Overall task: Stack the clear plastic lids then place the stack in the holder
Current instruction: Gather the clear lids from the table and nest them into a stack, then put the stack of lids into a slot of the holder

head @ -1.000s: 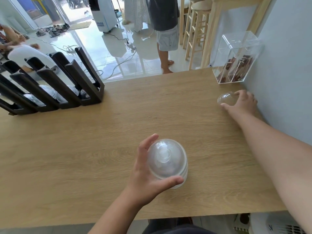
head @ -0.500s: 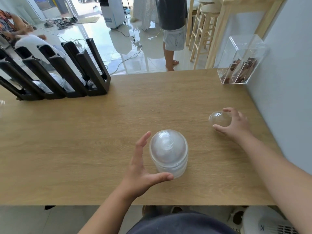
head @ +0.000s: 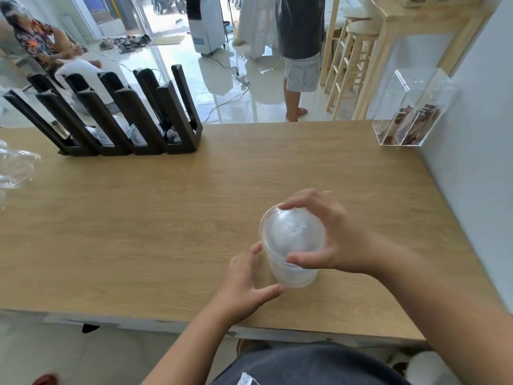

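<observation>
Loose lids (head: 16, 169): clear plastic at far left table edge, blurred; not in view 0.5 s ago.
Holder (head: 116, 118): dark slotted rack, far left of table (head: 138, 218); unmoved.
Left hand (head: 245, 284): fingers spread wide, thumb at stack base, index tip beside stack wall; closer to stack than 0.5 s ago.
Stack of lids (head: 293, 245): upright on table, centre-right, near front edge; same spot.
Right hand (head: 330, 240): clasped over top dome lid (head: 294, 230); lid carried in from right since 0.5 s ago, now atop stack, slightly tilted; seating unclear.
Acrylic box (head: 413, 109): far right corner, against wall.
</observation>
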Demonstrator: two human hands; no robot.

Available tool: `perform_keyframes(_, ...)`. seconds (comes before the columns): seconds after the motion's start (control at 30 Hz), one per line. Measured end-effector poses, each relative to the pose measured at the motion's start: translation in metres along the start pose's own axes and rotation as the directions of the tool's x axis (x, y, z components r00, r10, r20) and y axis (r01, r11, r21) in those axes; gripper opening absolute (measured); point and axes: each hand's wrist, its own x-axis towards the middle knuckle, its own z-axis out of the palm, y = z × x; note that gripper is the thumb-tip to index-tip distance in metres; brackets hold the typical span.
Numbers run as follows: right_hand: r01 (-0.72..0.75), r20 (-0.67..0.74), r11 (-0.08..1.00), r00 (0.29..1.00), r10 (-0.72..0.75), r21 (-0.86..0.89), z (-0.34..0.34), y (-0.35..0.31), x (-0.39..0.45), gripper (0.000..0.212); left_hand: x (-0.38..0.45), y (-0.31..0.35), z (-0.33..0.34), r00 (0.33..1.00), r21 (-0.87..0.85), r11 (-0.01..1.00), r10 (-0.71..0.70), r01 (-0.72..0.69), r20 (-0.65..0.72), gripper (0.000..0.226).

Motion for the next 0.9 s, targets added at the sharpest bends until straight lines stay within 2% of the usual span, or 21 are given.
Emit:
perform_keyframes(0.07, -0.049, 0.045, 0.998, 0.998, 0.048, 0.025, 0.009, 0.008, -0.001, 0.070, 0.001, -0.004, 0.001, 1.000, 0.095, 0.995, -0.028, 0.028, 0.001, 0.083)
perform_keyframes(0.23, -0.036, -0.089, 0.987, 0.995, 0.051, 0.159, 0.012, 0.023, -0.015, 0.067, -0.007, 0.001, 0.019, 0.985, 0.316, 0.935, -0.170, 0.164, -0.009, 0.069)
perform_keyframes(0.33, -0.018, -0.116, 0.983, 0.992, 0.040, 0.183, 0.016, 0.024, -0.020, 0.067, -0.012, 0.013, 0.029, 0.981, 0.312, 0.933, -0.193, 0.178, 0.018, 0.066)
perform_keyframes(0.4, -0.013, -0.170, 0.986, 0.985, 0.042, 0.166, 0.019, 0.025, -0.024, 0.067, -0.009, 0.025, 0.034, 0.977, 0.202, 0.958, -0.212, 0.201, 0.030, 0.067)
perform_keyframes(0.47, -0.012, -0.238, 0.983, 0.970, 0.057, 0.183, 0.023, 0.031, -0.033, 0.068, -0.007, 0.038, 0.034, 0.944, -0.101, 0.942, -0.307, 0.319, 0.117, 0.067)
perform_keyframes(0.53, -0.024, -0.295, 0.967, 0.950, 0.102, 0.254, 0.026, 0.039, -0.045, 0.069, -0.004, 0.045, 0.034, 0.909, -0.438, 0.799, -0.329, 0.412, 0.255, 0.059)
perform_keyframes(0.57, -0.024, -0.319, 0.960, 0.941, 0.116, 0.279, 0.026, 0.042, -0.051, 0.069, -0.003, 0.048, 0.032, 0.902, -0.545, 0.720, -0.308, 0.429, 0.303, 0.053)
perform_keyframes(0.73, 0.000, -0.395, 0.939, 0.907, 0.145, 0.344, 0.023, 0.051, -0.067, 0.070, 0.004, 0.056, 0.031, 0.852, -0.749, 0.413, -0.330, 0.518, 0.407, 0.041)
perform_keyframes(0.9, 0.001, -0.420, 0.918, 0.889, 0.180, 0.396, 0.020, 0.055, -0.080, 0.070, 0.005, 0.047, 0.038, 0.835, -0.803, 0.285, -0.361, 0.523, 0.416, 0.038)
